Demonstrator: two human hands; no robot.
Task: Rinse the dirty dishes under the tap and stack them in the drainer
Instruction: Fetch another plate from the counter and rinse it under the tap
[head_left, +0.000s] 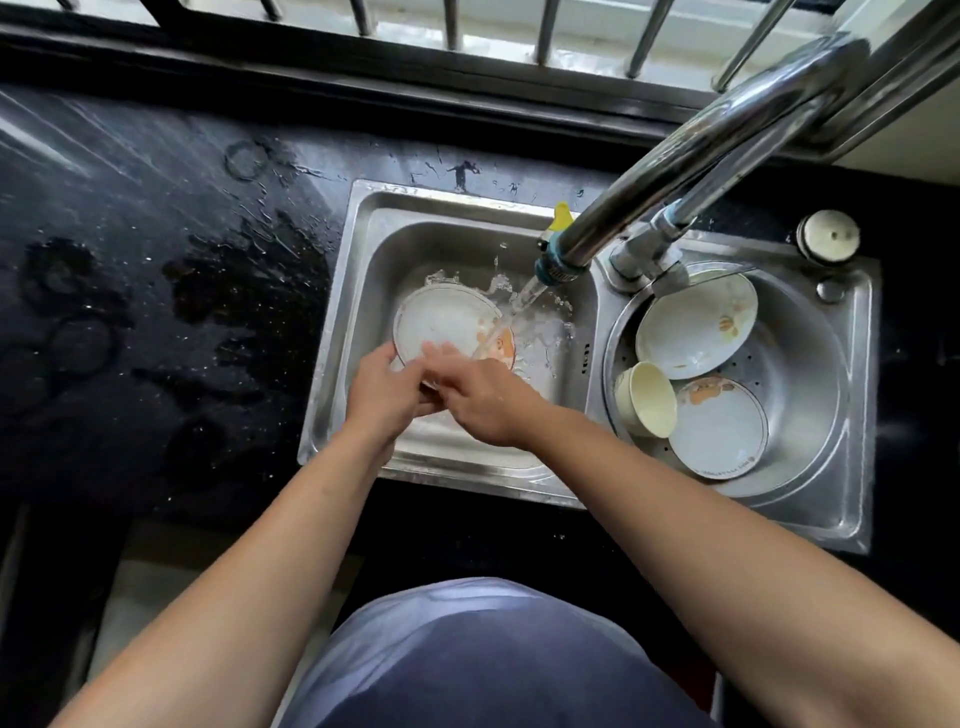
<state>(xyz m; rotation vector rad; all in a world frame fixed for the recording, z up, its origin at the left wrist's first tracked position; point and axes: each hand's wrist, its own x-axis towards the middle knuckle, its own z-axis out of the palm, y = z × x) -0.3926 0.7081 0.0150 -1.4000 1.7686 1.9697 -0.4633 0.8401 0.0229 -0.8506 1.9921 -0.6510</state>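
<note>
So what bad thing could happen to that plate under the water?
The plate is wet and both hands, left hand and right hand, grip only its near edge, so it might slip into the steel sink and chip. Water from the tap already splashes off it and could spray the wet counter.

We stood at a black stone countertop, wet with puddles and ring marks. Behind it ran a dark sill under a window with metal bars; daylight came through. A pale floor showed below the counter's edge.
</note>
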